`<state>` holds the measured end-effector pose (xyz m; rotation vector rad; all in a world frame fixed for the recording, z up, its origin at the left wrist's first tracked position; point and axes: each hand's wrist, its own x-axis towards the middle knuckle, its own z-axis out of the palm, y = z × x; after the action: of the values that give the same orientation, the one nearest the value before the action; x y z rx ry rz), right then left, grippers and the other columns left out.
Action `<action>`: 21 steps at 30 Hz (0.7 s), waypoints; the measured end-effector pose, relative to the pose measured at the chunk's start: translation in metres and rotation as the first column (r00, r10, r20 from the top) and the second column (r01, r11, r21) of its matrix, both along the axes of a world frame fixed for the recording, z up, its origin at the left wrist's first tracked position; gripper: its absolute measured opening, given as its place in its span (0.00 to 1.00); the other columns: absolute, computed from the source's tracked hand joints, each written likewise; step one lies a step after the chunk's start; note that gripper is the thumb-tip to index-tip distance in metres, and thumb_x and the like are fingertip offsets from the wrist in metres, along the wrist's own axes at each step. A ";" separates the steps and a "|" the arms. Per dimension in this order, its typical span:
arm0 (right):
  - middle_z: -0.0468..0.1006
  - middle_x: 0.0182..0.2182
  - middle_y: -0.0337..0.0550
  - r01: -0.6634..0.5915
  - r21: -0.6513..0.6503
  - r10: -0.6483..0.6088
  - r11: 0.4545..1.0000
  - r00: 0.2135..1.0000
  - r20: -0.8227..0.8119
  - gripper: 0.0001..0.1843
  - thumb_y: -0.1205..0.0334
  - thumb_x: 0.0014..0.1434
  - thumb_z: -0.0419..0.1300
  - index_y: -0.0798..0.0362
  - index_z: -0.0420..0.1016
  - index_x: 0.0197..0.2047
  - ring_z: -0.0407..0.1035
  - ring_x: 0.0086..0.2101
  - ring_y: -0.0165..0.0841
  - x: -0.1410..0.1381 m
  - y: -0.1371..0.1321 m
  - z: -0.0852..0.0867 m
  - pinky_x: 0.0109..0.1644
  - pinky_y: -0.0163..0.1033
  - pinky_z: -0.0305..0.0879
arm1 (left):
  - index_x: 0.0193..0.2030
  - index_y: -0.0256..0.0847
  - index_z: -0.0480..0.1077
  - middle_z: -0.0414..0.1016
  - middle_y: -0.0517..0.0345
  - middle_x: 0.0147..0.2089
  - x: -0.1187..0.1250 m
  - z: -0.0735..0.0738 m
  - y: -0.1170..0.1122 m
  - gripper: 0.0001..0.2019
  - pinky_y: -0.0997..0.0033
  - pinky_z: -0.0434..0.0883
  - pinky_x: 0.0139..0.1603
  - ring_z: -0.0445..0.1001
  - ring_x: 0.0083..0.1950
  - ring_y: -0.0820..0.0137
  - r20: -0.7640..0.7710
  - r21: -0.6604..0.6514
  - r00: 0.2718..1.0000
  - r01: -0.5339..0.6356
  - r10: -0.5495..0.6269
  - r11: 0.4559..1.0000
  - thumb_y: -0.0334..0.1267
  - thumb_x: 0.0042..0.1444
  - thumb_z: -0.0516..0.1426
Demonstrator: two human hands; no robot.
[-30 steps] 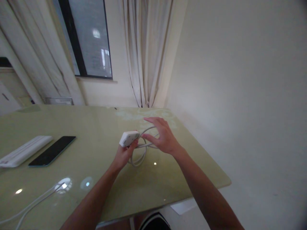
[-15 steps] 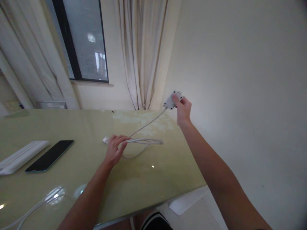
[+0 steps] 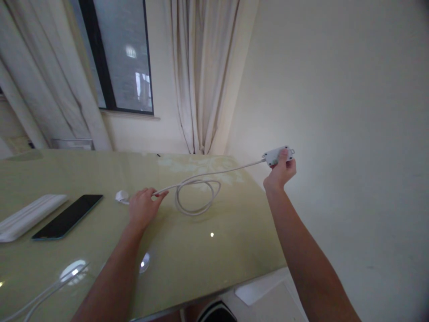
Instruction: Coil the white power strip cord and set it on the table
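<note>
My right hand (image 3: 280, 173) is raised beyond the table's right edge, closed on a white plug block (image 3: 276, 155). A white cable (image 3: 196, 197) runs from the block back over the glossy green table (image 3: 214, 250), makes one loop on the surface and passes under my left hand (image 3: 143, 207). That hand rests on the table with its fingers closed round the cable. A small white end piece (image 3: 122, 196) sticks out just to its left.
A black phone (image 3: 67, 216) and a white power strip (image 3: 28, 216) lie at the table's left. Another white cable (image 3: 43, 293) crosses the near left corner. Curtains, a window and a bare wall stand behind and to the right.
My right hand carried the plug block up off the table, then out to the right past the edge, drawing the coiled cable out. My left hand slid left along the cable.
</note>
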<state>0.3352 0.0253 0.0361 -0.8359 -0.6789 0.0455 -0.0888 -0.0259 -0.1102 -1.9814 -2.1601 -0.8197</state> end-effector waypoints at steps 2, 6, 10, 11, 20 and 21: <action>0.68 0.30 0.34 0.010 -0.026 -0.009 1.000 0.998 0.067 0.27 0.33 0.61 0.63 0.51 0.67 0.37 0.63 0.28 0.27 -0.010 -0.009 -0.016 0.25 0.30 0.61 | 0.45 0.36 0.78 0.79 0.33 0.49 -0.001 -0.008 0.001 0.25 0.50 0.68 0.53 0.76 0.54 0.44 -0.066 -0.088 0.990 -0.131 0.125 0.987 0.52 0.69 0.47; 0.72 0.36 0.38 -0.115 -0.158 0.147 0.981 0.968 0.205 0.26 0.39 0.57 0.68 0.52 0.70 0.43 0.69 0.34 0.31 -0.044 -0.033 -0.060 0.31 0.33 0.71 | 0.58 0.31 0.74 0.75 0.28 0.56 0.004 -0.021 0.000 0.25 0.44 0.67 0.55 0.73 0.58 0.40 -0.102 -0.197 0.987 -0.141 0.122 0.970 0.46 0.68 0.45; 0.76 0.40 0.44 -0.220 -0.402 0.366 0.889 0.869 0.333 0.25 0.44 0.56 0.71 0.51 0.71 0.48 0.73 0.38 0.36 -0.077 -0.049 -0.106 0.37 0.38 0.75 | 0.66 0.33 0.70 0.74 0.31 0.60 0.007 -0.020 0.003 0.27 0.46 0.67 0.58 0.74 0.59 0.44 -0.055 -0.199 0.997 -0.057 0.047 0.978 0.41 0.69 0.41; 0.78 0.42 0.46 -0.223 -0.476 0.420 0.851 0.832 0.362 0.26 0.45 0.57 0.70 0.51 0.71 0.50 0.74 0.39 0.37 -0.085 -0.050 -0.115 0.37 0.39 0.75 | 0.67 0.33 0.69 0.74 0.32 0.60 0.007 -0.019 0.005 0.28 0.47 0.68 0.59 0.74 0.60 0.46 -0.049 -0.191 0.998 -0.051 0.042 0.980 0.40 0.70 0.40; 0.77 0.55 0.53 0.214 -0.678 0.580 0.704 0.378 0.722 0.21 0.57 0.65 0.63 0.49 0.78 0.60 0.75 0.51 0.45 -0.145 -0.035 -0.146 0.50 0.44 0.73 | 0.56 0.33 0.76 0.78 0.30 0.53 -0.007 -0.009 -0.007 0.21 0.46 0.71 0.53 0.76 0.56 0.42 -0.213 -0.205 0.973 -0.130 0.086 0.970 0.31 0.67 0.46; 0.77 0.56 0.53 0.218 -0.672 0.589 0.707 0.344 0.731 0.22 0.58 0.65 0.63 0.49 0.77 0.62 0.74 0.53 0.45 -0.151 -0.033 -0.147 0.50 0.44 0.73 | 0.53 0.34 0.77 0.78 0.31 0.52 -0.011 -0.008 -0.007 0.21 0.45 0.71 0.51 0.77 0.53 0.42 -0.187 -0.225 0.974 -0.169 0.128 0.960 0.32 0.67 0.45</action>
<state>0.1843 -0.0076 -0.1111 -1.5209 -2.0116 0.0492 -0.0994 -0.0331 -0.1181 -1.8770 -2.3634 -0.3671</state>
